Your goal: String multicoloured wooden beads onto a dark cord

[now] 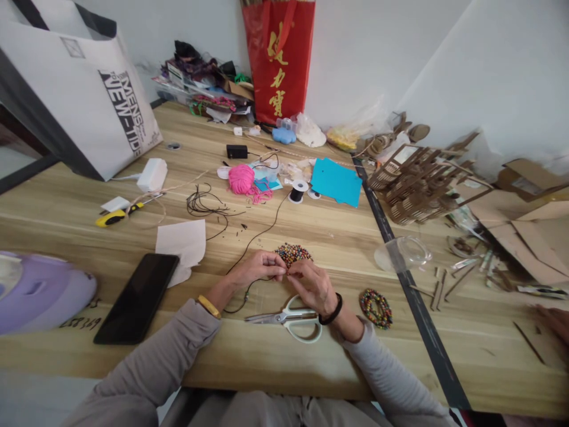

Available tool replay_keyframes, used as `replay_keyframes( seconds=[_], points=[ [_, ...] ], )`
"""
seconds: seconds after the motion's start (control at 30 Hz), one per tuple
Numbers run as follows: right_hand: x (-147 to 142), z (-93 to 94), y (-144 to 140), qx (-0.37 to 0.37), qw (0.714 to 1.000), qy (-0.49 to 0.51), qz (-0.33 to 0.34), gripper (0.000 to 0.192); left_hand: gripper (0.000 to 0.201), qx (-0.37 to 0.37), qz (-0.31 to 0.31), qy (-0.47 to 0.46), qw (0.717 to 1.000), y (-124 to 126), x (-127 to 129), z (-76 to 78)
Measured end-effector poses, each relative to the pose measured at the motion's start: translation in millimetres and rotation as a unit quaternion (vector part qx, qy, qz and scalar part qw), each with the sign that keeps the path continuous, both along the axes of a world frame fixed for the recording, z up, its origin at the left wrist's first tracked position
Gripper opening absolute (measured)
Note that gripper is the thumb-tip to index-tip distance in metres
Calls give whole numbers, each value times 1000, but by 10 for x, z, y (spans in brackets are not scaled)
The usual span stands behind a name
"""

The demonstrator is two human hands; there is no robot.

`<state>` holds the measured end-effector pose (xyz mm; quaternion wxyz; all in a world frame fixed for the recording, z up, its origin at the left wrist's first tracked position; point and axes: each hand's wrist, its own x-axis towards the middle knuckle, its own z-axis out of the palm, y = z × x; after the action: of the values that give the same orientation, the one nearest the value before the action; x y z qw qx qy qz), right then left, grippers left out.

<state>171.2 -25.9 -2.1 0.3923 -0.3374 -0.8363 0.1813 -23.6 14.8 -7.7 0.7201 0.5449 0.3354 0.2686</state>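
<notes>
My left hand (260, 267) is closed in a pinch on a thin black cord (262, 228), which runs from the black spool (299, 191) past my left wrist and loops back under the hand. A small bead or knot sits on that loop. Fingertip to fingertip with it, my right hand (315, 286) pinches what looks like a small reddish bead (288, 272), mostly hidden by the fingers. Just beyond both hands lies a pile of multicoloured beads (294, 253). White-handled scissors (284, 318) rest below my right hand. To its right is a coiled string of beads (376, 309).
On the left are a black phone (137, 299), white paper (181, 243), a yellow cutter (111, 218) and a purple device (44, 293). Pink yarn (241, 179), loose black cord (202, 201) and blue sheets (336, 181) lie farther back. Wooden pieces (413, 184) and another person's hand (553, 320) are right.
</notes>
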Motion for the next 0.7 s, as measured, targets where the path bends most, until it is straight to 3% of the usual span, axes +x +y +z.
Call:
replay_keyframes(
  seconds=[0.47,0.7],
  points=[
    [-8,-14,-10,-38,999,34,4,9,27,1,-12,-2,1000,17,-10,-69],
    [9,44,-20,-36,999,27,9,9,31,-3,-3,-24,1000,1,-3,-9]
  ],
)
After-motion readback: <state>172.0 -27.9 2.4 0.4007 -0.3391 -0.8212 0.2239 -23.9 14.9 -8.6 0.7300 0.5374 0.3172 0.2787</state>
